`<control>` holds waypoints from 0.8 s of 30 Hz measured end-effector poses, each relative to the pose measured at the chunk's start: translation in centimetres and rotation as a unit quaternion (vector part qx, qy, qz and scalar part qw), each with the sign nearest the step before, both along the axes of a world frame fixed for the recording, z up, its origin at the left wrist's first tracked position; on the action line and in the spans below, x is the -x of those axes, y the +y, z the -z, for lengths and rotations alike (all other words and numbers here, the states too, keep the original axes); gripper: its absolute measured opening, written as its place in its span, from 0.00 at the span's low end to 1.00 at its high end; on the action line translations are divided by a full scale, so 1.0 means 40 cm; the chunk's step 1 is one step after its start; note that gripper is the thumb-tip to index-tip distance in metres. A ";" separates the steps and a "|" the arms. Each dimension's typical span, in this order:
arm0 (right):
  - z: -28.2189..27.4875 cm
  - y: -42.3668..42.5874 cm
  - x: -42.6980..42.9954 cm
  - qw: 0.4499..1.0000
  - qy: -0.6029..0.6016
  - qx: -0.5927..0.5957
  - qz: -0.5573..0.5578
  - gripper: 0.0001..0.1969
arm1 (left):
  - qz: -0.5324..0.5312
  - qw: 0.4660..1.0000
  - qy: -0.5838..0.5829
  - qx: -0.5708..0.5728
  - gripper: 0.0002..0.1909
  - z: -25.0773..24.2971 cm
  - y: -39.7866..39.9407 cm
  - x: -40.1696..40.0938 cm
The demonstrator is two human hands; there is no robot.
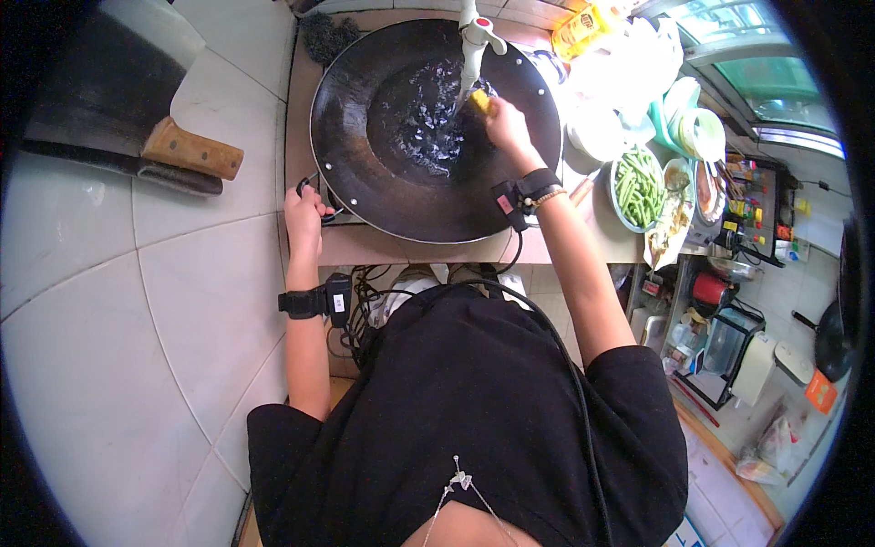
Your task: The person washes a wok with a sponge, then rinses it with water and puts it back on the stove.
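Note:
A large dark wok [348,137] lies under a white tap [473,51], and water runs from the tap into it. My left hand [305,219] grips the wok's loop handle [307,183] at the lower left rim. In my right hand [507,130] is a yellow sponge [480,102], held over the wok's inner right side close to the falling water. The fingertips of the right hand are partly hidden by the sponge. Rippling water covers the middle of the wok.
A bowl of green beans [639,188] and a plate with food [670,229] stand to the right, near stacked bowls [701,133]. A yellow bottle [580,31] is behind. Dark scouring mesh [328,37] lies back left. Cleavers [195,148] hang on the left tiles.

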State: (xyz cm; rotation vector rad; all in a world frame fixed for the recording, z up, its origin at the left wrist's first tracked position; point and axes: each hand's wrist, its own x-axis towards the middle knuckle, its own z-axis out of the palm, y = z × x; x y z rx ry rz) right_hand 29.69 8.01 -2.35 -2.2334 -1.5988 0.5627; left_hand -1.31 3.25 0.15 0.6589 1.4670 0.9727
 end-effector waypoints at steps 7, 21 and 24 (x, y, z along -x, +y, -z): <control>0.064 -0.015 0.137 0.998 0.045 0.022 -0.044 0.10 | 0.010 1.000 0.006 0.010 0.07 -0.002 0.002 -0.006; -0.013 -0.052 0.324 0.924 0.318 0.045 -0.207 0.21 | 0.002 1.000 0.000 0.016 0.07 0.005 0.001 -0.002; -0.032 -0.059 0.346 0.912 0.316 0.016 -0.260 0.21 | -0.002 1.000 0.001 0.019 0.07 -0.002 0.001 -0.007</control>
